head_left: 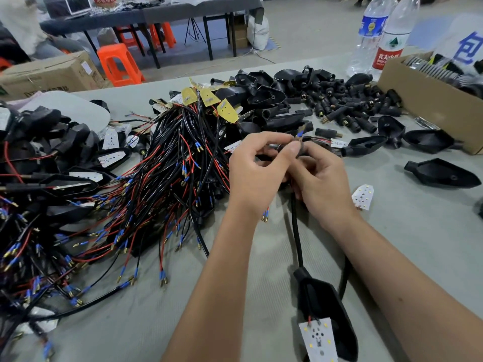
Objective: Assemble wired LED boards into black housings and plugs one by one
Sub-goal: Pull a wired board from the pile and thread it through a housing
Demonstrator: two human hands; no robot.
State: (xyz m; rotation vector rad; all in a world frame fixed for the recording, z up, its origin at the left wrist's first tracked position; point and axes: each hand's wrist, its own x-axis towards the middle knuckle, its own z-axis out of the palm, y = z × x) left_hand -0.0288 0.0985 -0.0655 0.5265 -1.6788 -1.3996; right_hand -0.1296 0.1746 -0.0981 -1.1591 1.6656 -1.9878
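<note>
Left hand: we have our left hand [257,173] raised over the surface [407,231], fingers curled, thumb and forefinger pinched at the small work point between the two hands.
Right hand: our right hand [322,184] meets it from the other side, fingers curled round the top of the black cable [296,231]; what exactly sits under the fingertips is blurred, though thin red and black leads and a blue-sleeved tip show just past them.
Thing in hand: the cable runs from our hands straight back toward our body, ending in a black housing [326,309] with its white LED board [317,338] lying at the housing's near end, still outside the shell as far as we can tell.
Long axis: cable, housing and board lie in one line, far to near, almost square to the edge of the surface and slightly right of centre.
Key relation: the free end is up at our fingertips, the housing is below our right forearm, so the right hand is the nearer one to it.
Plugs: the loose plugs [347,105] lie ahead and to the right, well apart from the hands, again closer to our right hand.
Wired stock: the pile of wired boards [156,192] spreads to the left, just beside our left hand.
Judgement: we think the leads are being readied for a plug, so the coming reach goes forward and right.
</note>
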